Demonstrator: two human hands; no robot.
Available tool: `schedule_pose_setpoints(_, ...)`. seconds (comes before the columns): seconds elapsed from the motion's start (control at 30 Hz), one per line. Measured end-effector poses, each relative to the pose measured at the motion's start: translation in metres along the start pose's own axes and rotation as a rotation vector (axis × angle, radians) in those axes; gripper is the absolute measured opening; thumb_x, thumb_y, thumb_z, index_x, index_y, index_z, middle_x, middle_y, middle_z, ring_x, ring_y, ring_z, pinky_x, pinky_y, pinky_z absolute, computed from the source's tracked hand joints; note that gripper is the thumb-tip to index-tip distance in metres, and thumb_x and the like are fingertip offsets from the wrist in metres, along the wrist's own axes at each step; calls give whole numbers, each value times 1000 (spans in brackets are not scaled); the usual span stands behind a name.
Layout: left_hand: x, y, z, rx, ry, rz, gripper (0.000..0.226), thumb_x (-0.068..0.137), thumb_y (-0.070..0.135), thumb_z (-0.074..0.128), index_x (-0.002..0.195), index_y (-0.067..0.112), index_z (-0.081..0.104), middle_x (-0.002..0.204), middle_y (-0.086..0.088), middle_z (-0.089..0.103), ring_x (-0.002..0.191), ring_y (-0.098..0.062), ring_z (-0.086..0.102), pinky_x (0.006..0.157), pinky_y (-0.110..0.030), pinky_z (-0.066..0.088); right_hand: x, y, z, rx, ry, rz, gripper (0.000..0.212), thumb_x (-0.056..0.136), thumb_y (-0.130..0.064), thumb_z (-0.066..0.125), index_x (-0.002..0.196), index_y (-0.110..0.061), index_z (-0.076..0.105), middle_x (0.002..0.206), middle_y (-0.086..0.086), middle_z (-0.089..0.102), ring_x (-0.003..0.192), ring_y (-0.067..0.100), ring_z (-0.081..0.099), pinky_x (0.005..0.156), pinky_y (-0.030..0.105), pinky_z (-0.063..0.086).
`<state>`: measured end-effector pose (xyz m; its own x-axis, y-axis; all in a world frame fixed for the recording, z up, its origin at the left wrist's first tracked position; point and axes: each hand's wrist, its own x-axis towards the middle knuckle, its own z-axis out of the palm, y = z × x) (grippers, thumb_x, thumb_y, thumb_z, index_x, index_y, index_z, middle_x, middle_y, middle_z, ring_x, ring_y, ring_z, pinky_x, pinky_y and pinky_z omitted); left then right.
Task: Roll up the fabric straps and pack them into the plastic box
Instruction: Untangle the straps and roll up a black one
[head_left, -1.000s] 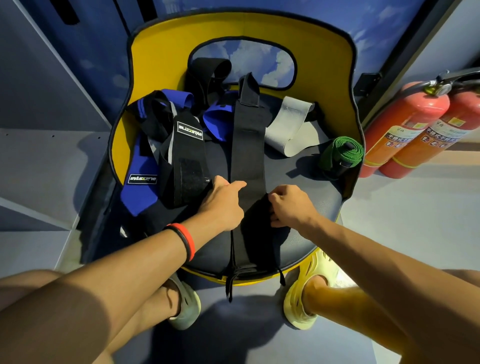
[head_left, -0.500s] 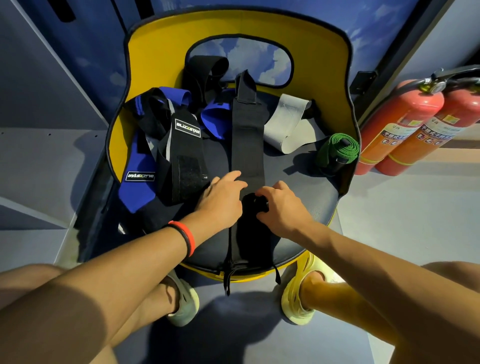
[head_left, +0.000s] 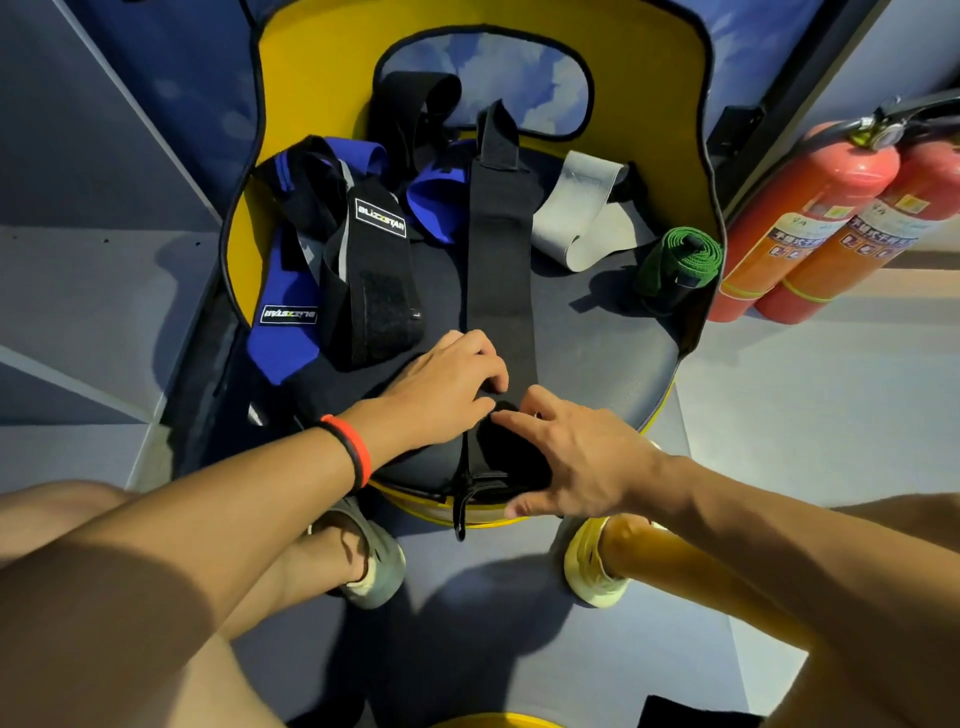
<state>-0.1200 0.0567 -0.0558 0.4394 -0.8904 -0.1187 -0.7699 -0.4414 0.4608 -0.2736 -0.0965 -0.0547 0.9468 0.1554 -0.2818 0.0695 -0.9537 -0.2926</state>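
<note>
- The left hand (head_left: 447, 384) sits with its fingers curled down onto the long black fabric strap (head_left: 498, 260), the tips gripping its left edge near the bunched part.
- The right hand (head_left: 576, 457) lies released over the strap's dark, bunched near end, with fingers spread and almost straight and the thumb pointing left along the seat's front edge.
- The strap runs down the middle of the round black padded seat (head_left: 597, 358). Its far end leans up the yellow chair back (head_left: 322, 78), and a thin loop hangs over the front.
- A red-and-black wristband (head_left: 353, 452) circles the left wrist.
- Left of the strap lie a black wrap with a white-lettered label (head_left: 379, 270) and a blue fabric strap (head_left: 280, 338); to the right is a grey elastic band (head_left: 576, 213).
- A rolled green strap (head_left: 680, 260) stands near the seat's right rim.
- Two red fire extinguishers (head_left: 810, 218) lean together on the floor beyond the chair.
</note>
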Motion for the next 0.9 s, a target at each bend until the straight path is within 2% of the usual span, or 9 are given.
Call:
schedule_pose_setpoints(0.1,-9,2,-2,-10,-51,20,10,89,20,69,85,29,68,104,12,54,114,-14,43,92,-44,48,-1,-3,4,-8,59,-39,58,87,-59,68,133,-28,50,111,-6,44,87,15,49,67,38,54)
schedule_pose_setpoints(0.17,-15,1,-2,-40,-100,10,7,89,22,70,84,28,70,102,12,62,129,-14,41,98,-39,45,1,-1,3,75,70,-57,29,91,-47,68,110,-27,58,101,-8,49,82,16,53,66,38,51)
schedule_pose_setpoints(0.23,-23,1,-1,-113,-149,-41,4,89,31,71,85,29,70,105,14,69,146,-8,27,104,-33,39,3,1,3,115,63,-79,16,93,-41,66,99,-27,61,94,-9,51,80,15,52,65,37,48)
schedule_pose_setpoints(0.37,-38,9,4,-180,-238,-24,18,86,45,76,94,30,68,102,16,70,144,4,15,109,-18,24,3,3,8,166,103,-76,16,95,-42,62,103,-30,71,92,-6,59,78,17,56,66,40,51)
schedule_pose_setpoints(0.47,-44,11,14,-98,-140,4,9,89,34,73,90,30,66,95,12,71,150,-7,25,126,-39,12,3,3,10,214,127,-63,18,96,-39,63,109,-28,69,96,-5,66,81,18,60,70,41,54)
schedule_pose_setpoints(0.57,-46,10,22,-85,-74,-33,8,89,27,73,84,30,67,81,13,69,149,-5,30,127,-45,5,2,4,12,251,168,-68,12,96,-33,66,104,-24,64,92,-5,67,77,16,60,69,40,54)
schedule_pose_setpoints(0.7,-49,6,23,-189,-73,-54,11,89,30,74,82,34,68,78,17,68,147,1,30,127,-45,6,0,6,17,239,221,-66,10,97,-30,65,103,-23,70,97,-3,60,82,16,59,71,37,55)
schedule_pose_setpoints(0.83,-54,7,28,-211,7,-51,10,89,29,75,82,33,69,109,9,71,145,0,32,127,-39,9,-2,9,23,218,284,-71,15,97,-30,66,107,-23,75,100,-3,58,85,15,59,69,34,56)
schedule_pose_setpoints(0.9,-54,3,34,-216,64,-25,10,88,26,77,80,29,71,94,16,64,140,-7,41,126,-39,14,-2,8,28,149,320,-107,17,99,-30,64,110,-22,74,101,-1,61,85,18,60,65,37,57)
